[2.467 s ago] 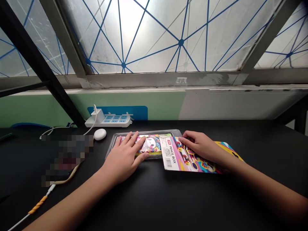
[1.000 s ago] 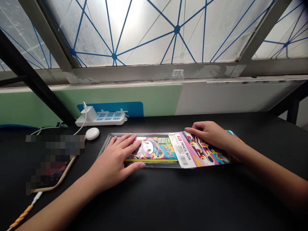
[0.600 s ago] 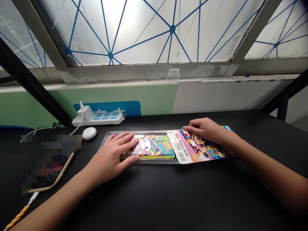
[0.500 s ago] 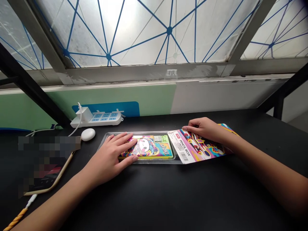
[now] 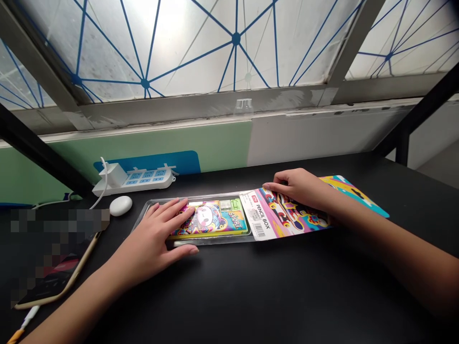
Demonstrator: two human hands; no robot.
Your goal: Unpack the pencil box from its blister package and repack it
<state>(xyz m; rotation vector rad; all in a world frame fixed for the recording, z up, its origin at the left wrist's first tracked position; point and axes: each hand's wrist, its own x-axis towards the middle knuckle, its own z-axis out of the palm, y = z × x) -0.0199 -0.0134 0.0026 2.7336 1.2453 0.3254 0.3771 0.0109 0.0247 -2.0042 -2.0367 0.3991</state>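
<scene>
A colourful pencil box [image 5: 215,220] lies in a clear plastic shell [image 5: 150,210] on the black desk [image 5: 251,296]. My left hand [image 5: 154,241] rests flat on the left end of the shell and box, fingers spread. To the right, a printed card insert marked "PENCIL BOX" [image 5: 283,215] sticks out of the shell's right end. My right hand [image 5: 301,186] lies on that card with its fingertips pressing on the upper edge.
A white power strip [image 5: 139,179] with a plugged charger sits by the wall at the back left, with a small white oval thing [image 5: 120,205] in front of it. A phone with a cable [image 5: 60,282] lies at the left. A window frame rises behind the desk.
The card insert has slid to the right, out of the shell, with my right hand on it. More of the pencil box shows now. My left hand has stayed on the shell's left end.
</scene>
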